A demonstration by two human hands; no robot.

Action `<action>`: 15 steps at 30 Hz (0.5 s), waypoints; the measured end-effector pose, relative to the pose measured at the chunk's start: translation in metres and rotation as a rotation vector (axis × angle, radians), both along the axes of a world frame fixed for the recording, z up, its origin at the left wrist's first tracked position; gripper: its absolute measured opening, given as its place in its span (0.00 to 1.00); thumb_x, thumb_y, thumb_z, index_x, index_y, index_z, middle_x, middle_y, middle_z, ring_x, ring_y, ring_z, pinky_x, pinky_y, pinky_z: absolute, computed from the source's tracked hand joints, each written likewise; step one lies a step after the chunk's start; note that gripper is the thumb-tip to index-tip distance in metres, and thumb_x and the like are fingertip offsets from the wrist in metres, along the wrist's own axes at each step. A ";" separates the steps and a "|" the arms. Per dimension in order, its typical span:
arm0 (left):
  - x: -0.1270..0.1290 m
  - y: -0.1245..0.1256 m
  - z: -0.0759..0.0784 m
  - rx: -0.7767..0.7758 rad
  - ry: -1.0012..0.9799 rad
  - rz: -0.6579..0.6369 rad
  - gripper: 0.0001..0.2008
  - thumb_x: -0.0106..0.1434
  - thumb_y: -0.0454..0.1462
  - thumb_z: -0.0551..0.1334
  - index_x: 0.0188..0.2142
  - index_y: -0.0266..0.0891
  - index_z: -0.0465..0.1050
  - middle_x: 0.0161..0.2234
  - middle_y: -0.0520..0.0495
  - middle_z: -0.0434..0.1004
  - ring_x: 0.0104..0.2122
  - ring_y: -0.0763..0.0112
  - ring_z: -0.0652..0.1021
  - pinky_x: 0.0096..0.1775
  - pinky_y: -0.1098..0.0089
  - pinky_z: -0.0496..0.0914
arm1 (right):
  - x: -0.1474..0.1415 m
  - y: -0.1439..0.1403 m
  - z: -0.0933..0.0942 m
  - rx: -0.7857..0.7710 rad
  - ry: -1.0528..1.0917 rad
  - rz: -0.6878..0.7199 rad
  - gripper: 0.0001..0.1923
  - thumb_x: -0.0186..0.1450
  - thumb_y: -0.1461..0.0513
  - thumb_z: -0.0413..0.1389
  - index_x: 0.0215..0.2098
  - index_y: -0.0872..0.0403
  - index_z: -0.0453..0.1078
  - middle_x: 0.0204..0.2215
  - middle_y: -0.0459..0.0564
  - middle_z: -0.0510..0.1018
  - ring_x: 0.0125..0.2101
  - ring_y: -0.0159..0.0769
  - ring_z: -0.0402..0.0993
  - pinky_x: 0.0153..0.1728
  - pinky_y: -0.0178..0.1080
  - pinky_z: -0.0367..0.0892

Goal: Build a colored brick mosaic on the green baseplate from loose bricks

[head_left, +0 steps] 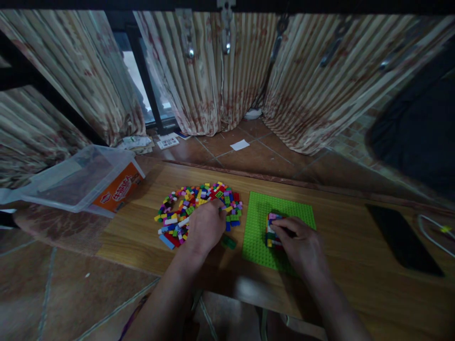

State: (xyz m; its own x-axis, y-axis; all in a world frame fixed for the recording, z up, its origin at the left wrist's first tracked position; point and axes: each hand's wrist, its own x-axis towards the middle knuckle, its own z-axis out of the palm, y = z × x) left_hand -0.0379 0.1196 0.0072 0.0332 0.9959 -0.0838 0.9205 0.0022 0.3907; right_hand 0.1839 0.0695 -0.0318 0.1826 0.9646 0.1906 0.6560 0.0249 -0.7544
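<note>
A heap of small multicoloured building bricks (177,220) is spread on the wooden table. My left hand (207,222) reaches into its right side with curled fingers; whatever they hold is hidden. On the light green studded baseplate (258,232) stands a low block of joined bricks (270,243) in mixed colours. My right hand (300,237) bends over this block, thumb and fingertips pinched together at its upper part on a small brick whose colour is unclear. Between heap and baseplate lies a dark green piece (229,242).
A clear plastic bin (81,175) with an orange label is left of the heap. A black flat object (401,239) and a white cable (432,232) lie at the table's right. Striped curtains (227,80) hang behind; papers (240,145) lie on the tiled floor.
</note>
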 end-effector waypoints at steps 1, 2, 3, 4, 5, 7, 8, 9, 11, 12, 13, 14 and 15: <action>0.000 0.000 0.001 -0.003 -0.003 0.004 0.12 0.65 0.38 0.55 0.42 0.43 0.77 0.36 0.46 0.82 0.36 0.64 0.80 0.38 0.68 0.70 | 0.001 -0.001 0.000 0.002 0.031 0.004 0.09 0.61 0.54 0.58 0.31 0.49 0.78 0.34 0.47 0.80 0.35 0.38 0.77 0.38 0.40 0.69; 0.000 0.000 0.002 -0.005 -0.006 0.003 0.12 0.65 0.38 0.55 0.42 0.43 0.77 0.36 0.46 0.82 0.36 0.64 0.80 0.38 0.69 0.70 | 0.002 -0.001 -0.001 0.004 0.057 0.004 0.10 0.61 0.54 0.59 0.33 0.49 0.78 0.35 0.48 0.81 0.36 0.38 0.77 0.38 0.40 0.70; 0.000 0.000 0.003 -0.007 -0.006 0.002 0.12 0.65 0.38 0.55 0.42 0.43 0.77 0.36 0.46 0.82 0.36 0.64 0.80 0.38 0.69 0.70 | 0.003 -0.002 0.000 0.009 0.077 -0.006 0.10 0.61 0.53 0.59 0.33 0.50 0.78 0.36 0.48 0.81 0.36 0.39 0.77 0.38 0.40 0.70; -0.001 0.000 0.003 -0.007 -0.005 -0.001 0.12 0.65 0.38 0.55 0.42 0.43 0.77 0.36 0.46 0.82 0.36 0.64 0.80 0.38 0.68 0.70 | 0.004 -0.002 0.000 0.012 0.089 -0.029 0.11 0.61 0.53 0.58 0.34 0.50 0.78 0.36 0.49 0.81 0.36 0.39 0.77 0.38 0.41 0.71; -0.001 0.000 0.004 -0.007 -0.004 -0.003 0.12 0.65 0.38 0.55 0.42 0.43 0.77 0.36 0.46 0.82 0.37 0.64 0.80 0.39 0.69 0.70 | 0.005 -0.002 0.002 0.019 0.091 -0.064 0.12 0.62 0.52 0.58 0.35 0.50 0.78 0.35 0.50 0.81 0.35 0.40 0.77 0.37 0.41 0.71; -0.002 0.000 0.004 -0.007 -0.001 -0.007 0.13 0.66 0.38 0.55 0.42 0.43 0.77 0.37 0.46 0.82 0.38 0.64 0.80 0.41 0.69 0.69 | 0.006 -0.002 0.004 0.036 0.073 -0.141 0.14 0.62 0.51 0.57 0.35 0.51 0.78 0.35 0.51 0.81 0.34 0.40 0.78 0.37 0.41 0.71; -0.002 0.000 0.004 -0.007 -0.001 -0.006 0.13 0.66 0.38 0.55 0.42 0.43 0.77 0.37 0.45 0.82 0.38 0.64 0.80 0.41 0.69 0.69 | 0.006 -0.002 0.005 0.043 0.061 -0.168 0.15 0.62 0.50 0.57 0.35 0.52 0.78 0.35 0.51 0.81 0.34 0.41 0.78 0.37 0.42 0.71; -0.003 0.001 0.004 -0.005 -0.005 -0.005 0.13 0.66 0.38 0.55 0.42 0.43 0.77 0.37 0.45 0.82 0.39 0.64 0.80 0.41 0.69 0.69 | 0.005 -0.001 0.006 0.044 0.052 -0.180 0.15 0.62 0.50 0.57 0.34 0.52 0.78 0.34 0.52 0.81 0.34 0.41 0.78 0.36 0.42 0.71; -0.005 0.001 0.004 0.002 -0.019 -0.010 0.12 0.66 0.38 0.55 0.41 0.42 0.77 0.36 0.45 0.82 0.38 0.64 0.80 0.40 0.69 0.69 | 0.002 0.000 0.006 0.034 0.045 -0.159 0.15 0.62 0.49 0.57 0.34 0.51 0.78 0.35 0.51 0.81 0.35 0.41 0.78 0.37 0.41 0.71; -0.005 0.001 0.004 0.004 -0.027 -0.011 0.12 0.66 0.38 0.54 0.40 0.42 0.77 0.36 0.45 0.82 0.37 0.65 0.80 0.40 0.70 0.69 | 0.001 0.001 0.005 0.026 0.046 -0.134 0.15 0.62 0.49 0.57 0.34 0.51 0.78 0.35 0.51 0.81 0.36 0.41 0.78 0.38 0.42 0.71; -0.006 0.001 0.004 0.004 -0.034 -0.009 0.12 0.66 0.38 0.54 0.40 0.42 0.77 0.35 0.45 0.82 0.37 0.65 0.80 0.39 0.70 0.69 | -0.001 0.001 0.004 0.020 0.045 -0.105 0.15 0.62 0.49 0.57 0.34 0.50 0.78 0.36 0.51 0.81 0.36 0.41 0.78 0.38 0.42 0.71; -0.006 0.001 0.003 0.002 -0.041 -0.001 0.12 0.66 0.38 0.55 0.39 0.42 0.77 0.35 0.45 0.82 0.37 0.66 0.79 0.39 0.70 0.69 | -0.002 0.002 0.003 0.017 0.039 -0.080 0.15 0.62 0.49 0.56 0.34 0.50 0.78 0.37 0.51 0.81 0.37 0.41 0.77 0.39 0.42 0.71; -0.006 0.001 0.003 0.001 -0.048 0.007 0.12 0.66 0.38 0.55 0.40 0.42 0.77 0.35 0.45 0.82 0.36 0.66 0.79 0.39 0.71 0.69 | -0.003 0.002 0.001 0.016 0.031 -0.062 0.15 0.62 0.49 0.56 0.34 0.49 0.78 0.37 0.50 0.81 0.37 0.41 0.77 0.39 0.42 0.71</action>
